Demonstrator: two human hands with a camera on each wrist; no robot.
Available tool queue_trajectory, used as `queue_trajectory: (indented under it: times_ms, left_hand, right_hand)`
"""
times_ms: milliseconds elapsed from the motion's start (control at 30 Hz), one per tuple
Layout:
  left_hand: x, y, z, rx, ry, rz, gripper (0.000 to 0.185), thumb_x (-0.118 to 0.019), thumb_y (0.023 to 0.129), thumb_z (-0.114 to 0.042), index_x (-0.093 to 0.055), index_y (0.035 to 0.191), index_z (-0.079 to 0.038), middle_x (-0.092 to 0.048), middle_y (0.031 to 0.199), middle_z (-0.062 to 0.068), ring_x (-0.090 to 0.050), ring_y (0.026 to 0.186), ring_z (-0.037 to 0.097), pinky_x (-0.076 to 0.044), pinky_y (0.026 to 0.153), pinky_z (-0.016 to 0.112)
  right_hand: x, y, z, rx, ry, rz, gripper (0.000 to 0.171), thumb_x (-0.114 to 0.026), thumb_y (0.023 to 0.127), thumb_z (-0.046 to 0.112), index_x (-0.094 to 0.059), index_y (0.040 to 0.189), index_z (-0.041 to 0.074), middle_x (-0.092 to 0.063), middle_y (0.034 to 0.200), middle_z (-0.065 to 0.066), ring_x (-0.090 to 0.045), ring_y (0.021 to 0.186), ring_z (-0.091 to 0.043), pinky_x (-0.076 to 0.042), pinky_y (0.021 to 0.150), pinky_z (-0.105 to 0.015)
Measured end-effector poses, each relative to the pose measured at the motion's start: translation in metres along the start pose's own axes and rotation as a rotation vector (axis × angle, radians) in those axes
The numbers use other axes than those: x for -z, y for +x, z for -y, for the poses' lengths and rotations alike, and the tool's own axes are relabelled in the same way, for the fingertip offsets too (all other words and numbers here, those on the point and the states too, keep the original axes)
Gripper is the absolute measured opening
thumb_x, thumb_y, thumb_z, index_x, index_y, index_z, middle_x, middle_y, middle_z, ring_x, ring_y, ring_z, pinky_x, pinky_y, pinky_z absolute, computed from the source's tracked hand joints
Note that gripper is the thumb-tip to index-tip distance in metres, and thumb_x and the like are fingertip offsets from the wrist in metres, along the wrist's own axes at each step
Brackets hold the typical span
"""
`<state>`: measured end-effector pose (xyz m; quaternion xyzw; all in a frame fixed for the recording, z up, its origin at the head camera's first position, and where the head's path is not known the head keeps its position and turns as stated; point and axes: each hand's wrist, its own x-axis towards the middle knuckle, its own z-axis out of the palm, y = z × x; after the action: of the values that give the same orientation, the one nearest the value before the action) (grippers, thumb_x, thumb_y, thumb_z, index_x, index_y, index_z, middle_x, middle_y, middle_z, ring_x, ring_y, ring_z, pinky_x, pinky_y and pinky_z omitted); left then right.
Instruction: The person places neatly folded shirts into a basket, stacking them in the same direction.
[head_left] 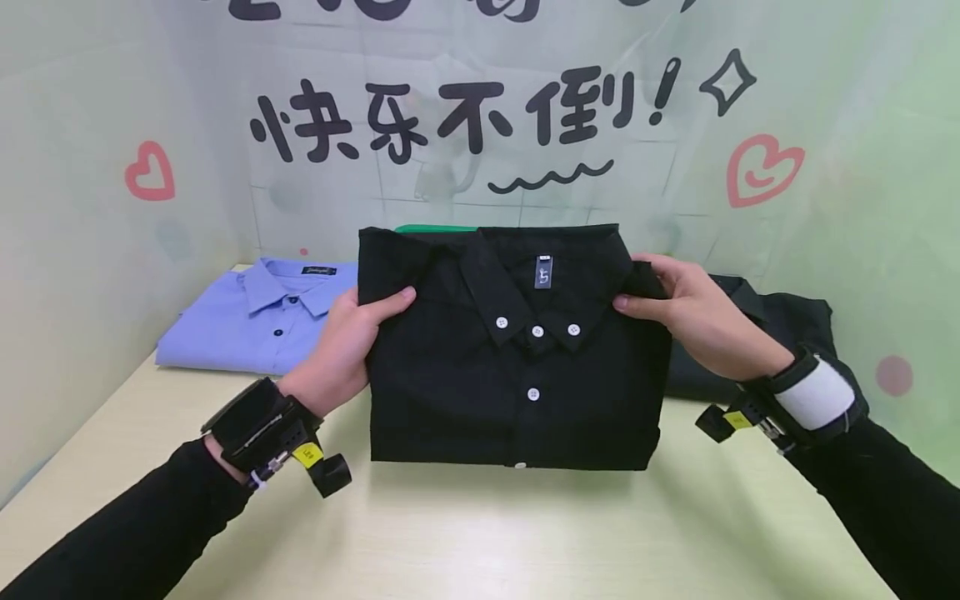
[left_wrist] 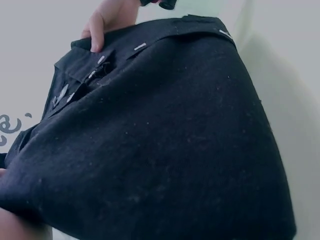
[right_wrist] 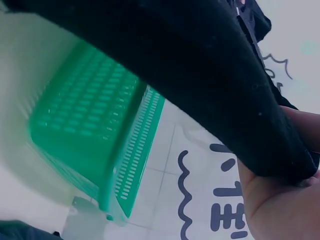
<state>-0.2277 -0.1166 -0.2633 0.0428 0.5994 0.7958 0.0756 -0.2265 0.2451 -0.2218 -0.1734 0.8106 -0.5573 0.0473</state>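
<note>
Black folded shirt (head_left: 450, 392) is held above the worktop (head_left: 487, 542), pinched by the left hand (head_left: 341, 346) at nine o'clock and right hand (head_left: 693, 312) at three, hiding most of a green basket (head_left: 435, 228). Collar label (head_left: 543, 272) is illegible; banner (head_left: 471, 117) reads "快乐不倒!", its upper line cut off.

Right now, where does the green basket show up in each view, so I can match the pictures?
Head: only a thin strip of the green basket shows, near the center, peeking over the top edge of the held black shirt, left of its collar label.
Left wrist: not in this picture.
Right wrist: in the left half, partly below the dark diagonal of cloth.
Shared landmark: the held black shirt, large in all three views.
</note>
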Motion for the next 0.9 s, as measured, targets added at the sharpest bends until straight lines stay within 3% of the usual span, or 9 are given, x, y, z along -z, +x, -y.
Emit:
queue_trajectory:
  times_ms: [300,567,733,900]
  left_hand:
    - [0.008,0.032,-0.015,-0.027,0.114,-0.037,0.041,-0.067,0.096,-0.027,-0.049,0.128,-0.009,-0.059,0.123,0.01,-0.062,0.105,0.024,-0.049,0.091,0.037]
    - [0.007,0.082,-0.032,-0.067,0.3,-0.08,0.042,-0.06,0.099,-0.027,-0.048,0.13,-0.002,-0.057,0.12,0.013,-0.059,0.103,0.027,-0.047,0.092,0.039]
    - [0.007,0.115,-0.046,-0.022,0.375,-0.125,0.043,-0.061,0.099,-0.023,-0.047,0.133,0.0,-0.054,0.121,0.012,-0.055,0.105,0.027,-0.045,0.095,0.037]
    - [0.01,0.136,-0.059,0.027,0.374,-0.132,0.039,-0.06,0.099,-0.016,-0.046,0.13,0.002,-0.049,0.12,0.01,-0.05,0.108,0.027,-0.042,0.1,0.036]
  right_hand:
    - [0.003,0.039,0.011,-0.02,-0.125,-0.045,0.04,-0.064,0.096,0.01,-0.054,0.135,0.009,-0.061,0.122,-0.011,-0.06,0.106,-0.026,-0.046,0.095,-0.043]
    - [0.007,0.089,0.011,-0.027,-0.223,-0.124,0.04,-0.06,0.097,0.003,-0.053,0.136,0.007,-0.057,0.125,-0.014,-0.054,0.111,-0.029,-0.041,0.101,-0.047]
    - [0.008,0.119,0.011,-0.036,-0.214,-0.172,0.043,-0.055,0.097,-0.003,-0.052,0.139,0.006,-0.053,0.13,-0.016,-0.05,0.116,-0.031,-0.039,0.105,-0.045]
    - [0.009,0.14,0.013,-0.008,-0.21,-0.204,0.045,-0.054,0.097,-0.003,-0.051,0.141,0.006,-0.05,0.134,-0.016,-0.045,0.121,-0.03,-0.037,0.107,-0.044]
